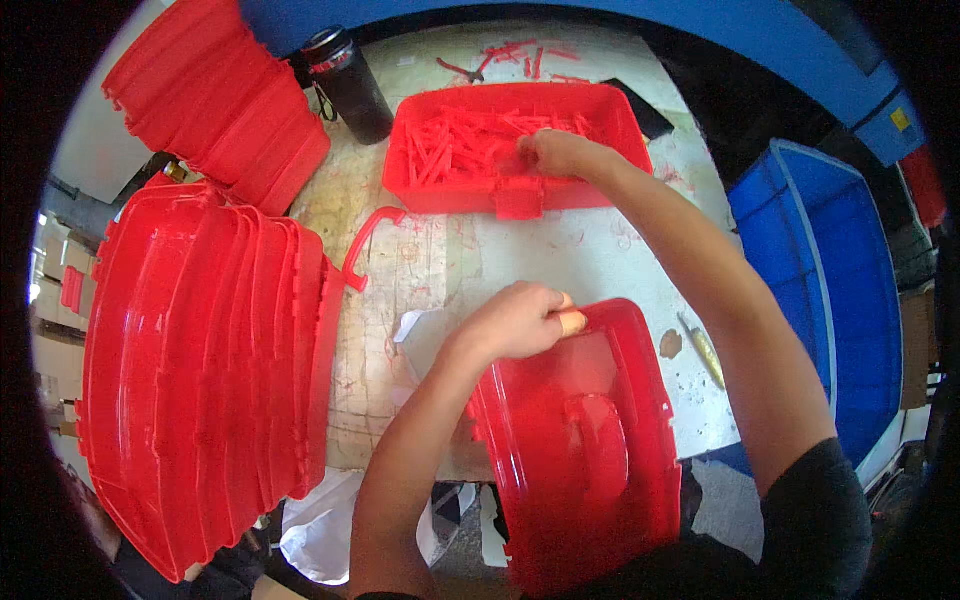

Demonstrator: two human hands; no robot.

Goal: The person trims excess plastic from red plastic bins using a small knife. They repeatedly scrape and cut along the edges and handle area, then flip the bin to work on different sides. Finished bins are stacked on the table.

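My left hand (522, 322) grips the far rim of a red plastic box lid (540, 400), its thumb and finger wearing yellowish finger covers. The lid lies tilted at the table's near edge, against my body, with a curved red handle (603, 450) on it. My right hand (562, 155) reaches over the front wall of a red plastic box (440, 199) and dips among the red plastic strips (450, 145) inside. Its fingertips are closed together and slightly blurred; what they pinch cannot be made out.
Nested red plastic shells (200, 370) stand at the left, with another red stack (220, 100) behind. A loose red handle (367, 245), a black bottle (350, 85), pliers (465, 72) and a yellow-handled tool (703, 350) are on the table. A blue crate (815, 250) stands right.
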